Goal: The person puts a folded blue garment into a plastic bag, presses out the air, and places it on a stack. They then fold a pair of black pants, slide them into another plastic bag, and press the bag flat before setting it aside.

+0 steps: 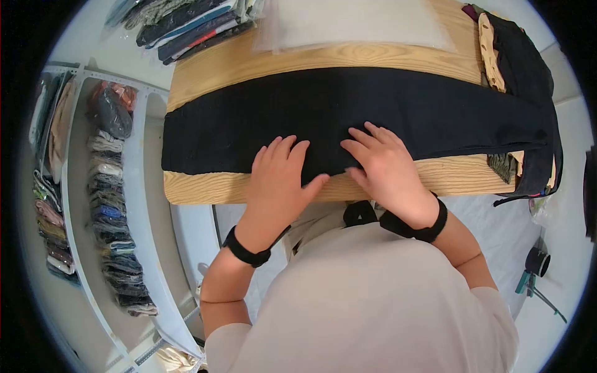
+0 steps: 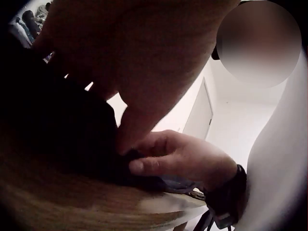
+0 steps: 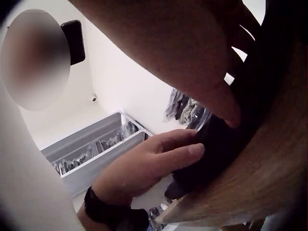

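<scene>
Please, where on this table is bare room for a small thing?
Bare wood shows on the table between the black garment and the clear plastic, and along the near edge, left of the left hand and right of the right hand. Piled clothes crowd the right end; packed clothes, the far left.

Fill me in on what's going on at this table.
A person's left hand and right hand rest on a long black garment, fingers on its near side. The garment lies flat along the wooden table. Beyond it lies some see-through plastic, with a stack of clothes at the far left. More dark clothing is heaped at the right end.
</scene>
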Motion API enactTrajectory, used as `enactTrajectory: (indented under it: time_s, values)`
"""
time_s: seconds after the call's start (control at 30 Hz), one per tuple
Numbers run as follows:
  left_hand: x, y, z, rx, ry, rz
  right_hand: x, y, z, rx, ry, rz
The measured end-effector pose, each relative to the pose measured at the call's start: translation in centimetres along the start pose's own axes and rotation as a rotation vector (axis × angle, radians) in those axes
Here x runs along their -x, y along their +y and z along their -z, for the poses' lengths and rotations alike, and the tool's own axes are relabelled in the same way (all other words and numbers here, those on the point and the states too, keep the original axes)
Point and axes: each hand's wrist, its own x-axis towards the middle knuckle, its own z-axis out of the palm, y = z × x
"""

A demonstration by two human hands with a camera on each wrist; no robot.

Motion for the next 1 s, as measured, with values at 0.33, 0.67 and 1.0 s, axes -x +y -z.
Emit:
enactTrajectory:
  time_s: [0.33,0.67,1.0]
  values:
    - [-1.6,-0.4,1.1,0.072,-0.093,0.125,-1.0,0.5,-0.2,-0.084,0.106,-0.038]
    - [-2.7,-0.1,3.5,0.139,-0.283,0.125,-0.4,-3.2,-3.5,-0.326,-0.104,0.096]
    - [-1.8,-7.2,2.4,0.263,-0.459,0.085,0.4,-2.6,-3.8,-0.440,-0.437,0.160]
